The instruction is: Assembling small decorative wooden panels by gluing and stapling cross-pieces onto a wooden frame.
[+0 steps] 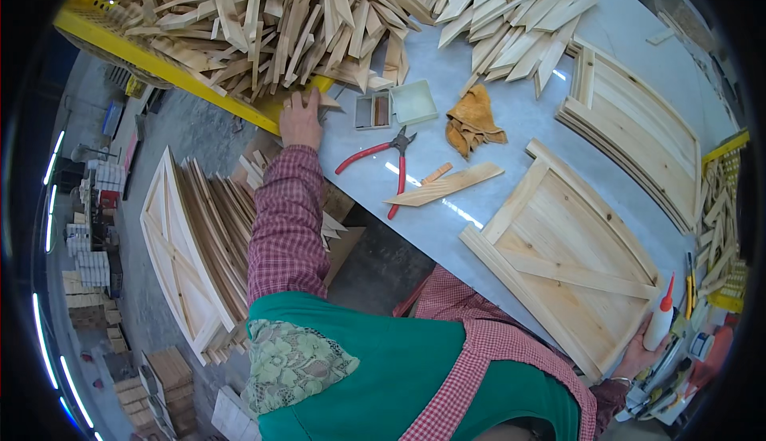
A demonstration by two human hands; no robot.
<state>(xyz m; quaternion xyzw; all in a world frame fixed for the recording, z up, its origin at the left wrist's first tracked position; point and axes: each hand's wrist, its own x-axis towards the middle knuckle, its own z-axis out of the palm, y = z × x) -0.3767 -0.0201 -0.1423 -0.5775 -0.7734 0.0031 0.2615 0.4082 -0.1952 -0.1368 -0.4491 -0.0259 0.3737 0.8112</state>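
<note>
My left hand [302, 120] reaches to the corner of a yellow crate [231, 104] heaped with loose wooden strips [295, 30]. Its fingers are bent around a short pointed wood strip [329, 103], partly hidden by them. At the lower right, my right hand [636, 355] is closed around a white glue bottle [661, 323] with a red nozzle, tip upward. Beside that hand lies a framed wooden panel [570, 253] with one curved edge and a diagonal brace. A separate cut strip [447, 185] rests to the panel's left, over one handle of red-handled pliers [401, 144].
A crumpled tan cloth [474, 120] and a small open box [373, 112] lie on the table. More strips [511, 18] are piled at the back. Stacked panels stand at the right [630, 138] and by my left arm [195, 250]. Tools [690, 361] crowd the right edge.
</note>
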